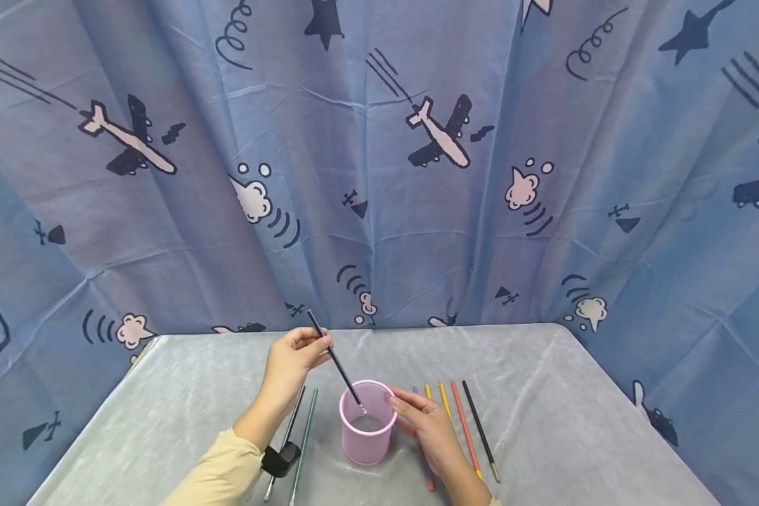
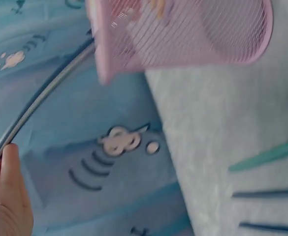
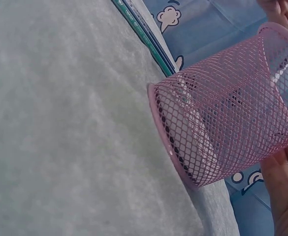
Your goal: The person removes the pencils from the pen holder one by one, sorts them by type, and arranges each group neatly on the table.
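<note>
My left hand [image 1: 297,360] pinches a dark paintbrush [image 1: 335,358] between thumb and fingers, above its middle. The brush slants down to the right, its pale lower end inside the mouth of a pink mesh pen cup [image 1: 367,446]. In the left wrist view the fingers [image 2: 11,177] show at the lower left, and the cup [image 2: 183,64] fills the top. The cup stands upright on the table, with my right hand [image 1: 425,425] gripping its right side, thumb at the rim. Seen through the mesh, the cup [image 3: 227,108] shows nothing but the brush's end inside.
Left of the cup lie a dark brush [image 1: 294,414] and a green one [image 1: 306,429], partly behind the left wrist's black camera [image 1: 281,459]. To the right are a red stick [image 1: 464,425], a black brush [image 1: 481,429], and yellow and purple sticks partly hidden by the right hand.
</note>
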The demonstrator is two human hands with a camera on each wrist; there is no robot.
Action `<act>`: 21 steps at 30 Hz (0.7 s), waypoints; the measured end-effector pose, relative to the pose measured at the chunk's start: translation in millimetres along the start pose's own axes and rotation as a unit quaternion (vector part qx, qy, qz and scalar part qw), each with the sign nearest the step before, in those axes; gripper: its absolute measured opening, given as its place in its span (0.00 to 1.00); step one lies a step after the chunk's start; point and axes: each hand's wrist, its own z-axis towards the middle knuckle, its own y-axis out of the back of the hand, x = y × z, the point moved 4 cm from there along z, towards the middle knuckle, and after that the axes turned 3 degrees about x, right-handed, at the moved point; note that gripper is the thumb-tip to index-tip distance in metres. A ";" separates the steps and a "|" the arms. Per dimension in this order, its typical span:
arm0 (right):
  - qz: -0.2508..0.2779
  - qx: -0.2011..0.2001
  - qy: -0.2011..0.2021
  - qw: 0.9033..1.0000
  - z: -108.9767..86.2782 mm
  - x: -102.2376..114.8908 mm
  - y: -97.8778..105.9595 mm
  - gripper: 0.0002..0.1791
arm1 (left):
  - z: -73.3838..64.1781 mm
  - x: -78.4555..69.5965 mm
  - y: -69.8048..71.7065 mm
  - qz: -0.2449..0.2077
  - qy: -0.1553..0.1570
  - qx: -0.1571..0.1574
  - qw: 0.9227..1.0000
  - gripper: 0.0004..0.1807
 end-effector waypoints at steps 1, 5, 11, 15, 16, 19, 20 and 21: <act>-0.001 -0.001 0.000 1.000 0.3 -0.2 0.0 0.26 | 0.3 -4.0 5.1 -0.003 -0.003 -0.006 1.000 0.11; -0.002 -0.005 -0.002 1.000 0.6 -0.6 0.0 0.25 | 1.3 -17.5 25.8 -0.014 -0.005 -0.022 1.000 0.09; -0.006 -0.006 -0.003 1.000 1.3 -0.4 0.4 0.25 | 2.2 -24.2 53.9 0.000 -0.011 -0.039 0.999 0.13; -0.002 -0.006 -0.002 1.000 1.4 -1.1 0.5 0.25 | 3.7 -22.4 71.6 0.052 -0.017 -0.039 0.998 0.18; -0.002 -0.005 -0.001 1.000 1.2 -1.1 0.5 0.25 | 4.4 -21.3 76.2 0.066 -0.017 -0.039 0.997 0.19; -0.001 -0.005 0.001 1.000 1.1 -1.1 0.6 0.25 | 7.3 -17.6 90.1 0.105 -0.015 -0.040 0.994 0.20; 0.000 -0.005 0.002 1.000 1.1 -1.2 0.6 0.25 | 8.1 -16.7 94.4 0.118 -0.013 -0.040 0.992 0.20; 0.000 -0.005 0.003 1.000 1.1 -1.3 0.7 0.25 | 8.8 -15.6 98.3 0.131 -0.011 -0.040 0.991 0.21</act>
